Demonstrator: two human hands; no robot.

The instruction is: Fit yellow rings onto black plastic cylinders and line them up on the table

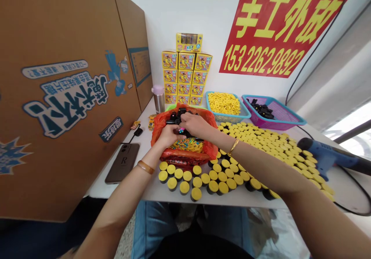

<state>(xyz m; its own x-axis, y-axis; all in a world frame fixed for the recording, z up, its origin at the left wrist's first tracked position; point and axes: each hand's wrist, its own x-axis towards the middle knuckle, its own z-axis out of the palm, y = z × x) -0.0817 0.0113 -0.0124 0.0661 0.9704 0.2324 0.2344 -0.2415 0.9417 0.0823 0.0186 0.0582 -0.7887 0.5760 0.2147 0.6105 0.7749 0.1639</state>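
Both my hands are together over a basket lined with a red plastic bag [185, 155]. My left hand [171, 134] is curled round a small black piece, with bright pink and blue bits showing at its mouth. Above it, my right hand [193, 124] has its fingertips pinched close to that piece; what they hold is hidden. Several black cups [182, 112] lie at the back of the basket. Small coloured candy balls [189, 144] cover the yellow bits in front. Yellow-capped black cups [213, 186] stand in rows beside and before the basket.
Behind stand a blue basket of yellow pieces [224, 104], a purple basket with black parts [278, 116], stacked yellow boxes [185, 77] and a steel flask [159, 100]. A phone [123, 163] and large carton [63, 97] are left, a blue heat gun [333, 154] right.
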